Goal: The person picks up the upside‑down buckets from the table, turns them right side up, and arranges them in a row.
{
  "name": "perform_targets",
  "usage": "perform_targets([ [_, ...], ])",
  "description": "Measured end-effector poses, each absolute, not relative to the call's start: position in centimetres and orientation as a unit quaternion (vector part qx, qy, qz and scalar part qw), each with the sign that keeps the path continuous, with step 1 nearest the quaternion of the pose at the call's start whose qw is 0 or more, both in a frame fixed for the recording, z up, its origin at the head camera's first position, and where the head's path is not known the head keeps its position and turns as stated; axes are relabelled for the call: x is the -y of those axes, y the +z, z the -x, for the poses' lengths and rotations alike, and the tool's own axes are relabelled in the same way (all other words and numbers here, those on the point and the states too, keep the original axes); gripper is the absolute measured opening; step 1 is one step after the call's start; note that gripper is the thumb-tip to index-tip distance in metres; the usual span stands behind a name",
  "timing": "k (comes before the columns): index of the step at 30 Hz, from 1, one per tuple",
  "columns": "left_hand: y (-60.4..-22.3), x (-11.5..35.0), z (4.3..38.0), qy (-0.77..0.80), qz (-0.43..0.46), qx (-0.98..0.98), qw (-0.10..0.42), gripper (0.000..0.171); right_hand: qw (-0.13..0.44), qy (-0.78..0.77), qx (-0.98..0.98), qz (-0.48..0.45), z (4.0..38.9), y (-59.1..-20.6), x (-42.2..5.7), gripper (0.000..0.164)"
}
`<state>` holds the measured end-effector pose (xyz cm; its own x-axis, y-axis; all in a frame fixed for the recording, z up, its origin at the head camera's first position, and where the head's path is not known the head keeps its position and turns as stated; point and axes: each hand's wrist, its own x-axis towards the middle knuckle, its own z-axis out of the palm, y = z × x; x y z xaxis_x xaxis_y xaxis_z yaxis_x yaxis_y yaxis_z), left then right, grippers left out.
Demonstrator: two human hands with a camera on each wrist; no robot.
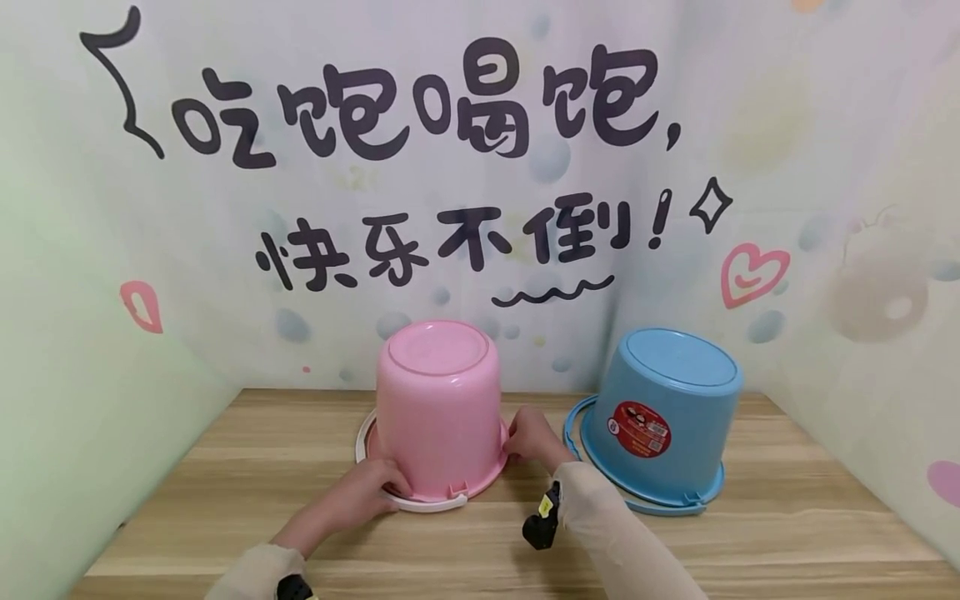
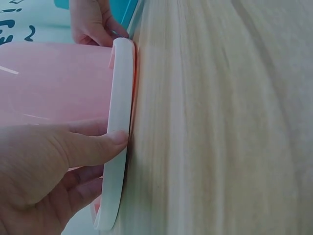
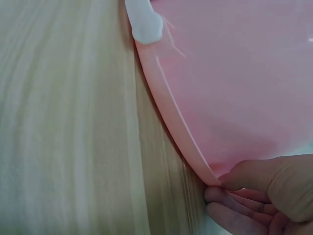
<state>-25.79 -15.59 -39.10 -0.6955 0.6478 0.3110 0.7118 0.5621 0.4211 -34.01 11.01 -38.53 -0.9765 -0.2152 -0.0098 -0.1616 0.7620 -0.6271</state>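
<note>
A pink bucket point(image 1: 438, 408) is upside down on the wooden table, its base facing up. Its white handle point(image 2: 119, 122) lies along the rim at the front and left. My left hand point(image 1: 367, 492) is at the front left of the rim, its thumb over the white handle and its fingers against the bucket wall. On the other side, my right hand point(image 1: 534, 435) pinches the pink rim point(image 3: 178, 132) between thumb and fingers. The bucket's inside is hidden.
To the right stands a blue bucket point(image 1: 667, 408), also upside down, with a red round label point(image 1: 640, 429) and a blue handle point(image 1: 573, 425) around its rim. A printed curtain point(image 1: 480, 183) hangs behind the wooden table point(image 1: 780, 500).
</note>
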Motion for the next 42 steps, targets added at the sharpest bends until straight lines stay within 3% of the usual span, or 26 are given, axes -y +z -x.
perform_targets([
  [22,-38.5,16.3,25.4,-0.293,0.395,0.867,0.08,0.02,0.03,-0.375,-0.925,0.058,33.9,-38.7,-10.6,0.002],
  [42,-35.9,16.2,24.8,-0.334,0.469,0.814,0.079,0.018,0.034,-0.428,-0.901,0.055,33.0,-36.5,-11.7,0.012],
])
